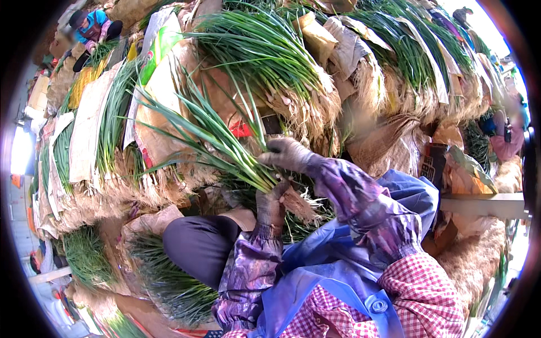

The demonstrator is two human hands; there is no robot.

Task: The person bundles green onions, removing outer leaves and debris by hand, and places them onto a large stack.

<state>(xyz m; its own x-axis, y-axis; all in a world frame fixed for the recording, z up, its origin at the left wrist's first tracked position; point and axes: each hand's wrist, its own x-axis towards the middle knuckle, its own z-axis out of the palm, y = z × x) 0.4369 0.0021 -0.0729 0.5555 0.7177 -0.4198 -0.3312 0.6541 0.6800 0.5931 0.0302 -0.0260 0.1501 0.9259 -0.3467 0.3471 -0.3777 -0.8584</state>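
Near the middle of the view, my left hand (270,206), in a dirty glove, is closed around the lower stems of a bunch of green onions (225,149). The long leaves fan out up and to the left. Tan roots (298,204) stick out below the grip, to the right. Just above it, my right hand (288,155), also gloved, has its fingers curled at the stems. A stalk that rises apart from the bunch runs into those fingers. Purple patterned sleeve covers reach over both my forearms.
Large bundles of green onions (270,62) stand beyond my hands, roots toward me, with brown paper (169,129) between several. More greens (169,276) lie at lower left. A pale bar (484,205) juts in at right. Another person (93,28) sits at far upper left.
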